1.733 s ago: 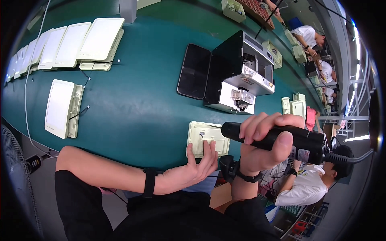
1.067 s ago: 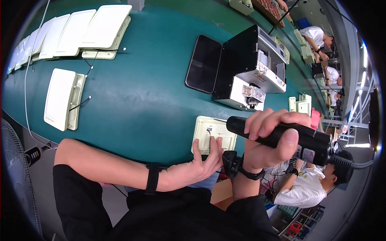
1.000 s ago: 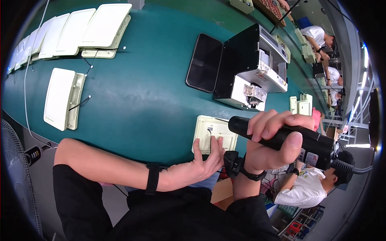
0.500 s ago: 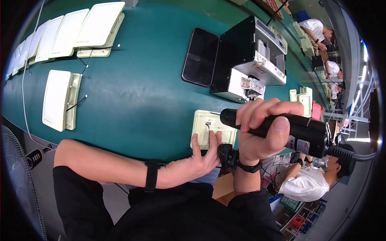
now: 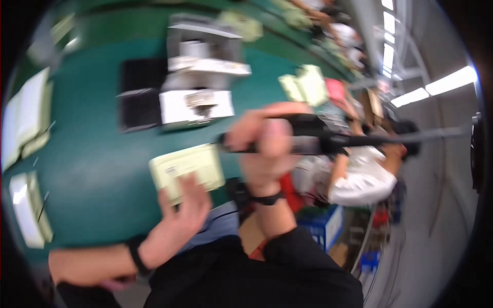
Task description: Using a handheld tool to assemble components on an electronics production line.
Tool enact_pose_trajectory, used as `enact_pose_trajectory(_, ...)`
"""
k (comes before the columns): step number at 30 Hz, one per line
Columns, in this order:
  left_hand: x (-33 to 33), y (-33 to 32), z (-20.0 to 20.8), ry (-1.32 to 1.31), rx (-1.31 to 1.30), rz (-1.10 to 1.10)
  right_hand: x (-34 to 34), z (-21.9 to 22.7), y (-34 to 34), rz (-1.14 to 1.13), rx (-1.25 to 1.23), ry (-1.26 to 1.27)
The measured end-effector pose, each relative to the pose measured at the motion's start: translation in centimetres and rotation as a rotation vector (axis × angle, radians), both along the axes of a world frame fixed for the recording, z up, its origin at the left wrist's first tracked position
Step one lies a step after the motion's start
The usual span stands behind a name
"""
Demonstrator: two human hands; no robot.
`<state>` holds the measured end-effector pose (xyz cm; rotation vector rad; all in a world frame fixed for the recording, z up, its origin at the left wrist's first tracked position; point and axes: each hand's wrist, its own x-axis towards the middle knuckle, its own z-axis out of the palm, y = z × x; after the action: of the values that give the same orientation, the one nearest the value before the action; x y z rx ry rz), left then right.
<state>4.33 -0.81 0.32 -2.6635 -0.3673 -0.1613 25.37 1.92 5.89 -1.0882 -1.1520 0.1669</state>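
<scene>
My right hand (image 5: pixel 267 136) is wrapped round a black electric screwdriver (image 5: pixel 310 134), a thick cord running from its rear end to the right. Its front end points left, close to the right edge of a cream plastic housing (image 5: pixel 205 159) lying on the green table. On the near part of that housing rest the fingers of my left hand (image 5: pixel 187 205), spread and somewhat bent. Motion blurs both hands, and the tip of the screwdriver cannot be made out.
Beyond the housing stands a white and black machine (image 5: pixel 197 108), a dark phone-like slab (image 5: pixel 138 110) beside it. White-faced housings (image 5: pixel 31 108) line the table's left side. Cream parts (image 5: pixel 310 84) lie at the far right. A person in a white shirt (image 5: pixel 364 177) sits to the right.
The whole view has swung to the right, so the table and machine appear farther left. My right hand still grips the screwdriver, and my left hand stays on the housing.
</scene>
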Motion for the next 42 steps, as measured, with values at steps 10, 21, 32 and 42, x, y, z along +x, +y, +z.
enact_pose_trajectory(10,5.3,0.0,1.6,0.133,-0.034,-0.067,5.6,5.2,-1.3,0.202,0.086,0.163)
enact_pose_trajectory(21,2.7,0.4,1.2,0.034,-0.046,-0.101,5.4,8.3,3.9,0.227,0.623,0.053)
enact_pose_trajectory(32,-3.7,0.3,2.7,-0.151,0.025,-0.131,-3.7,11.5,2.9,0.196,0.165,0.119)
enact_pose_trajectory(42,-5.2,-0.1,2.9,-0.139,0.056,-0.140,-7.2,12.0,2.3,0.178,0.189,0.101)
